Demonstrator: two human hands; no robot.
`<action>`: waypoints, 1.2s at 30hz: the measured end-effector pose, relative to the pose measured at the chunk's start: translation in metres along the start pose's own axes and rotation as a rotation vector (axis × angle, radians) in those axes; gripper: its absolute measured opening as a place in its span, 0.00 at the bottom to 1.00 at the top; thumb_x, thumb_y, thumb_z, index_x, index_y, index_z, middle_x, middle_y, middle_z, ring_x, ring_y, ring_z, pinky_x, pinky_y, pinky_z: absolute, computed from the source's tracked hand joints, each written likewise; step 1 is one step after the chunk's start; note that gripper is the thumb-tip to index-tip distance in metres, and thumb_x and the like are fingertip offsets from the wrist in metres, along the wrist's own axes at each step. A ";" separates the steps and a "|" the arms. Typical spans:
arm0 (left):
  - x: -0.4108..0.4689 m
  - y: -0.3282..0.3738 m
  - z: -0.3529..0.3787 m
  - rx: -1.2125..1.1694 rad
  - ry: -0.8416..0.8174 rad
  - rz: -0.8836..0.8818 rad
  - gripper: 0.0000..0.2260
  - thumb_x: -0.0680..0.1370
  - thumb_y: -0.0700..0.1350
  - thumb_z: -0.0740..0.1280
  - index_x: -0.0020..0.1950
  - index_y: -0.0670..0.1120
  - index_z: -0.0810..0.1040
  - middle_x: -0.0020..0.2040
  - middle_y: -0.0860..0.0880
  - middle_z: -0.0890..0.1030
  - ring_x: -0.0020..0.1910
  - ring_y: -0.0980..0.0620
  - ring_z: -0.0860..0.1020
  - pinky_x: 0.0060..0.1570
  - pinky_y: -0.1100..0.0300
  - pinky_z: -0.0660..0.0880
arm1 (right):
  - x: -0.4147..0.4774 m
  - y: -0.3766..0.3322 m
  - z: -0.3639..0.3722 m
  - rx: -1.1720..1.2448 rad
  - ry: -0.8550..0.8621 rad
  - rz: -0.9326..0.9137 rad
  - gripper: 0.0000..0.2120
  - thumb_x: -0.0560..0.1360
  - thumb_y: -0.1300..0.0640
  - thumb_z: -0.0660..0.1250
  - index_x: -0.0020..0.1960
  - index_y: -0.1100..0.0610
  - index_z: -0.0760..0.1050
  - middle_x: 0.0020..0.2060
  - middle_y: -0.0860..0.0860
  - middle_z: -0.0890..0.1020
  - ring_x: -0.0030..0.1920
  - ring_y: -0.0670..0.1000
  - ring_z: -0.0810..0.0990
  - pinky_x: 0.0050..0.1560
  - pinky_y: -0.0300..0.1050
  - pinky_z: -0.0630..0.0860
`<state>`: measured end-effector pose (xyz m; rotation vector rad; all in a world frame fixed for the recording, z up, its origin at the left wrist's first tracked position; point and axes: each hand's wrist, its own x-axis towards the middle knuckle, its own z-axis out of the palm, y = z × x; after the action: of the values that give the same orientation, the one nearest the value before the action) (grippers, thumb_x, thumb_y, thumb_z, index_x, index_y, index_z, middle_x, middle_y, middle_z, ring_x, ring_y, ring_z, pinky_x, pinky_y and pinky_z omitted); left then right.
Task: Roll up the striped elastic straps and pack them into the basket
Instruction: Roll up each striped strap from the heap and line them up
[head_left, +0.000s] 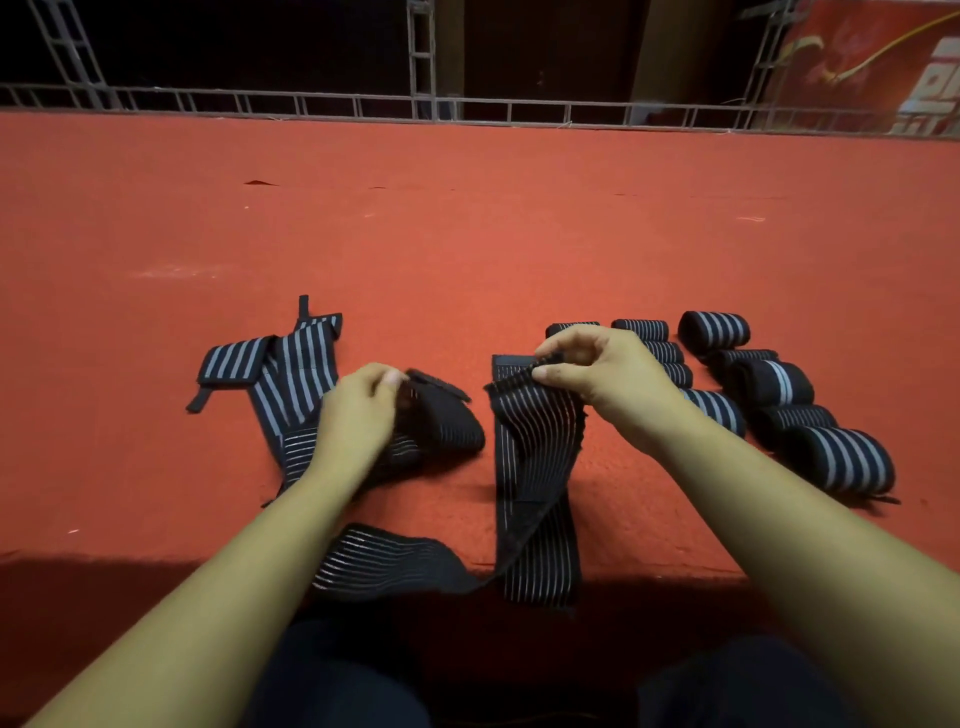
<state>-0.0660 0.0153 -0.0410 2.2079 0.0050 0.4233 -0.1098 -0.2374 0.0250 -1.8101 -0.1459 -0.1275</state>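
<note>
- Red carpet (467, 234): carries everything.
- Long strap (535, 467): unrolled, sags from both hands to the carpet's near edge, around the middle.
- Rolled straps (836, 460): clustered toward the right edge, touching.
- Flat straps (291, 374): crossed, left of the hands.
- Right hand (602, 374): thumb and fingertips pinch one strap end.
- Left hand (358, 410): fingers curled, pinching the other end.

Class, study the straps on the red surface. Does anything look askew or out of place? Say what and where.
The long strap pinched by the right hand twists and droops over the near edge of the red surface. Flat straps by the left hand lie crossed and crooked. No basket is visible.
</note>
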 end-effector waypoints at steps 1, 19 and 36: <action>0.001 -0.001 -0.002 -0.049 0.048 -0.092 0.10 0.82 0.45 0.64 0.63 0.48 0.77 0.60 0.45 0.79 0.61 0.44 0.77 0.61 0.55 0.70 | 0.001 0.000 -0.002 0.017 0.013 0.004 0.06 0.72 0.68 0.74 0.47 0.60 0.81 0.35 0.50 0.84 0.35 0.44 0.81 0.35 0.34 0.74; -0.049 0.062 0.016 -0.796 -0.624 -0.043 0.11 0.82 0.44 0.63 0.63 0.44 0.78 0.53 0.47 0.85 0.51 0.51 0.83 0.47 0.60 0.80 | 0.005 -0.010 -0.014 -0.037 -0.120 0.171 0.04 0.73 0.61 0.75 0.43 0.60 0.80 0.32 0.53 0.80 0.26 0.48 0.73 0.28 0.42 0.69; -0.068 0.025 0.022 -0.632 -1.014 -0.260 0.14 0.79 0.39 0.69 0.64 0.45 0.79 0.58 0.41 0.83 0.54 0.43 0.81 0.58 0.43 0.77 | 0.027 -0.014 -0.046 0.050 0.389 -0.059 0.08 0.77 0.66 0.68 0.43 0.56 0.76 0.45 0.66 0.83 0.47 0.60 0.86 0.51 0.55 0.83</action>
<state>-0.1266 -0.0274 -0.0552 1.5471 -0.3339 -0.7634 -0.0858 -0.2779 0.0538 -1.6981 0.0733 -0.5095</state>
